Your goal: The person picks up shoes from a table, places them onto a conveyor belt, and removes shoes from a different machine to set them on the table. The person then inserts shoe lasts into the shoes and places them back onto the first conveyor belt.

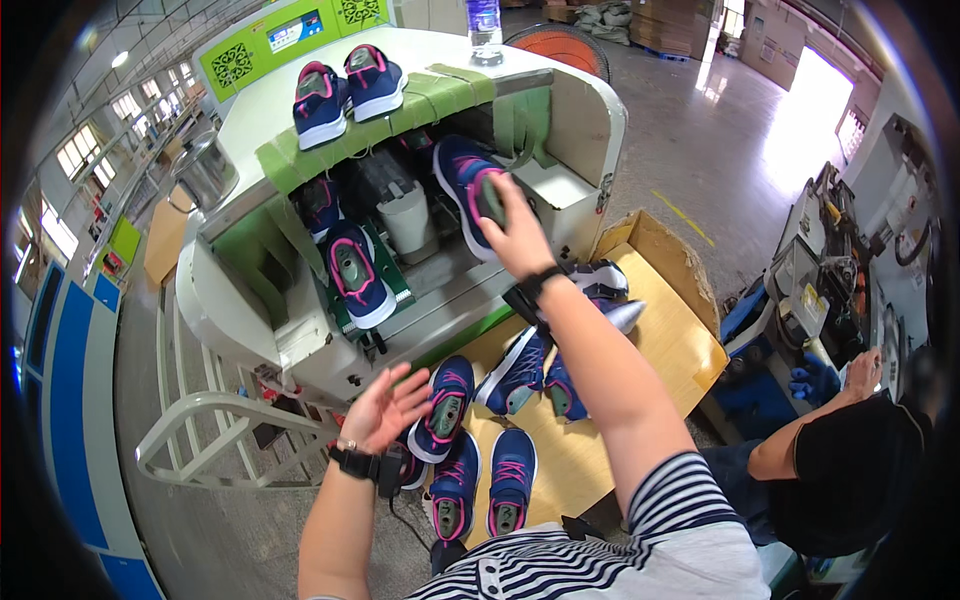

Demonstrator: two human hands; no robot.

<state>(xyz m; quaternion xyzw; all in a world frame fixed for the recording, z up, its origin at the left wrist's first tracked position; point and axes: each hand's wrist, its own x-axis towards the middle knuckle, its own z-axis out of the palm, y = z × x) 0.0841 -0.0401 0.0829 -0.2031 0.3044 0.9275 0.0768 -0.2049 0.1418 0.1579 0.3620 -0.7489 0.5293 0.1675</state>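
Gripping a navy-and-pink sneaker (468,190) at its collar inside the white press machine (580,120), the right hand (520,235) handles something probably light and flexible, while the left hand (385,410) hovers open and empty below the machine.

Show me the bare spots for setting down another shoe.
Free: the cardboard tray, right half, beside the loose shoes; the machine top between the shoe pair and bottle. Crowded: the machine's opening around the right hand.
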